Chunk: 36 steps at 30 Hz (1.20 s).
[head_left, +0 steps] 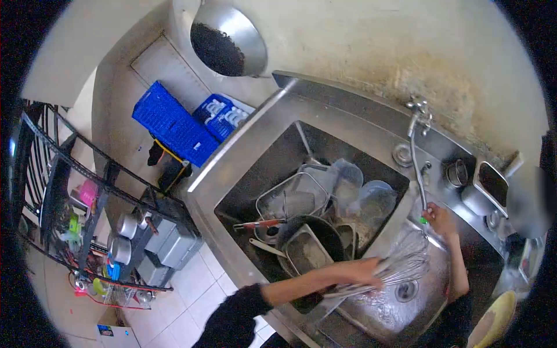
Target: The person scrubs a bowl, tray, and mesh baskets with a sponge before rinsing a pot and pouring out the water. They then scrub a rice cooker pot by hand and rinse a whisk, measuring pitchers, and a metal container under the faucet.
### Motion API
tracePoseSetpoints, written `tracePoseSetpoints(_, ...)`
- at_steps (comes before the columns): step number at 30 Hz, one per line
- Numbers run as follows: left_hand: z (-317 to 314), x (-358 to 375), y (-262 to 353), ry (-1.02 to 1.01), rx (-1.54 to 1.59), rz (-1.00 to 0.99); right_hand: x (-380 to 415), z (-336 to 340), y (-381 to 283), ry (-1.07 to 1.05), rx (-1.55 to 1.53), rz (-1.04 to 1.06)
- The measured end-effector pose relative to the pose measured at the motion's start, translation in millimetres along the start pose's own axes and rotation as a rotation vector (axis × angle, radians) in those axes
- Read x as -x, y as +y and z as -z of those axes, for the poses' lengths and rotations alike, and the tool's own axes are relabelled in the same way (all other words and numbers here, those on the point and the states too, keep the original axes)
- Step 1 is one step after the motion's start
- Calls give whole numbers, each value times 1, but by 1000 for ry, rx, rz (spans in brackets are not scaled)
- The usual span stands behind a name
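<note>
My left hand (361, 272) reaches in from the lower left and is closed around a wire whisk (409, 258). Its wire loops point right, over the right-hand sink basin (380, 316). Higher up, my right hand (441, 220) is closed around the lower end of a flexible tap hose (419, 174). A green tip shows by its fingers, just above the whisk wires. Water seems to wet the basin floor around the drain (406, 290).
The left basin (255, 197) holds a wire-rimmed basket, clear plastic jugs (348, 180), a dark pan (333, 235) and a rectangular metal container (307, 249). Metal containers (490, 188) line the right ledge. Blue crates (174, 124) and a pot rack (110, 191) stand left.
</note>
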<state>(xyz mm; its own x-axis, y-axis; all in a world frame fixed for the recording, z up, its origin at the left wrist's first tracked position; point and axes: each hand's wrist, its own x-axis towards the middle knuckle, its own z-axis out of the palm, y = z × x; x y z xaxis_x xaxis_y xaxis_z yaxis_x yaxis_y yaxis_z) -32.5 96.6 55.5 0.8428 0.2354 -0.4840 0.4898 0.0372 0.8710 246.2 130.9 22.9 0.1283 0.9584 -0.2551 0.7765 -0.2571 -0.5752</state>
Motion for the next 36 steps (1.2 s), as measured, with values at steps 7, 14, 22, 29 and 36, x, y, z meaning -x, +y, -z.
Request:
tracePoseSetpoints(7, 173, 243, -36, 1154, -467, 460, 75, -60, -47, 794, -152, -98)
tracePoseSetpoints(14, 353, 253, -159, 1417, -756, 355, 24, -149, -155, 405, 14, 68)
tracePoseSetpoints(22, 442, 181, -216, 1565, -1013, 131, -76, -185, -107, -44, 667, -125)
tracePoseSetpoints(29, 431, 176, -220, 1507, -1189, 231, 32, -43, -209, 165, 509, 87)
tracePoseSetpoints(36, 404, 178, -214, 1369, -1234, 670, 218, 81, -219, 176, 452, -71)
